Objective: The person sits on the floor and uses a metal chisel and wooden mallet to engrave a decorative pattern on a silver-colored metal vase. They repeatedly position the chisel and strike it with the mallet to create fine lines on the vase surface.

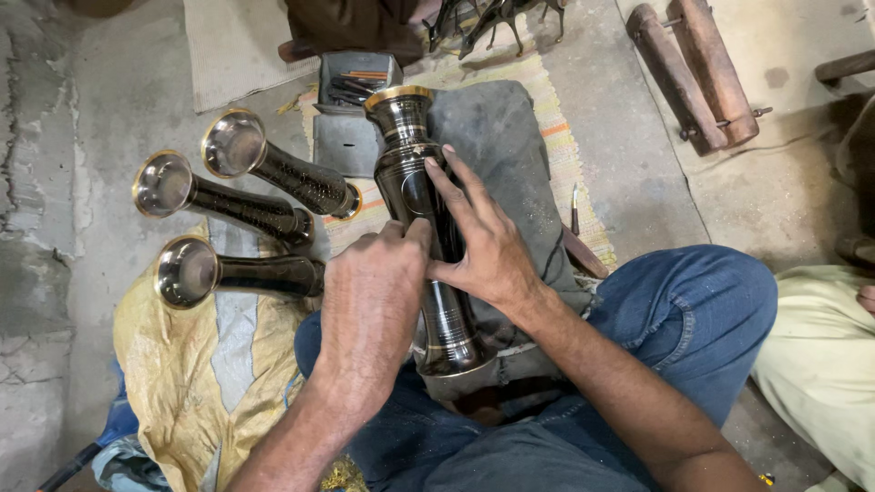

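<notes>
A tall black metal vase [412, 173] with a brass rim lies on a grey padded cloth [501, 137] over my lap. My left hand [369, 305] rests against the vase's middle, fingertips pinched at its surface; whether a small tool is in them is hidden. My right hand [478, 241] lies flat on the vase, fingers spread along its body, steadying it. My legs in blue jeans [674, 310] sit beneath.
Three similar black vases [246, 196] lie to the left, mouths facing left, partly on a yellow cloth [182, 383]. A grey tool box [351, 100] sits behind the vase. Wooden rollers [693, 68] lie at upper right. Another person's pale trouser leg [820, 364] is at right.
</notes>
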The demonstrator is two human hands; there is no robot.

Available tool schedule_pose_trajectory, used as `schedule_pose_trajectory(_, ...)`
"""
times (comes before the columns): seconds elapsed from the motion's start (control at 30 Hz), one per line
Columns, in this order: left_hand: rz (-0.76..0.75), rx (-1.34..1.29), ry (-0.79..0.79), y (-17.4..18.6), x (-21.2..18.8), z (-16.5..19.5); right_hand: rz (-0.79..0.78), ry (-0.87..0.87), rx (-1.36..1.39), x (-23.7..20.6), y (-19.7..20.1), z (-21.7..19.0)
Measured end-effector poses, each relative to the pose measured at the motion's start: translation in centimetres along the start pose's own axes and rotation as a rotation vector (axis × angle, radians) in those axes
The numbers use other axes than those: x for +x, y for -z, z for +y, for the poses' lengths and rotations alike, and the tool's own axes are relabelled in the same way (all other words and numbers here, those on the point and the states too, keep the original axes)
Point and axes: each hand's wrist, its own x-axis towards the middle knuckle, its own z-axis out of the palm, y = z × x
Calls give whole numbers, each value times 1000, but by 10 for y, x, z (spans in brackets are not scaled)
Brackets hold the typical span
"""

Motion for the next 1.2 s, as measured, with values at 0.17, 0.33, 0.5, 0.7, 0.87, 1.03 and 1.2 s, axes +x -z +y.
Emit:
schedule_pose_trajectory(0.17,-37,-5,-2,3,1,5,-10,4,16,-3,3,3)
schedule_pose_trajectory(0.33,-22,-3,-6,5,6,4,10,33,15,-5,6,3)
schedule_pose_trajectory(0.5,-40,4,-25,4,9,5,10,42,15,-4,6,3)
schedule_pose_trajectory(0.7,-47,-20,-28,3,10,8,12,40,10,-7,6,4)
schedule_pose_trajectory(0.87,-17,-42,-11,5,16,-3,-15,18,13,-5,3,7)
schedule_pose_trajectory(1.03,-90,-17,26,3,18,-5,-16,20,-9,-4,-2,12)
schedule_pose_trajectory(1.2,-100,36,-7,-4,20,2,-34,12,14,-6,1,13)
